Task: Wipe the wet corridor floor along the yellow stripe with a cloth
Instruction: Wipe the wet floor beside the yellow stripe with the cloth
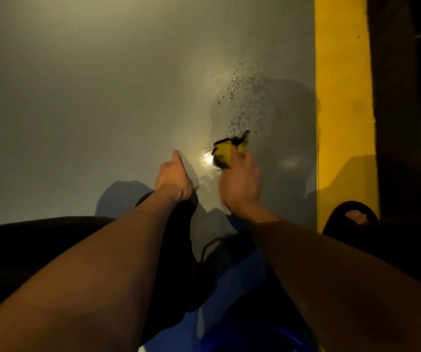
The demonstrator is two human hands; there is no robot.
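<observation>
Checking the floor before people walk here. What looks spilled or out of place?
Water droplets lie scattered over the grey floor, left of the yellow stripe, just beyond the yellow cloth gripped by the right hand. A wet glare shows beside the cloth.

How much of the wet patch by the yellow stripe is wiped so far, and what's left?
Done: little that I can confirm; the floor near the hands looks smeared. In hand: the right hand holds the yellow cloth at the near edge of the droplets. Left: beaded water ahead beside the yellow stripe. The left hand props on the floor.
</observation>
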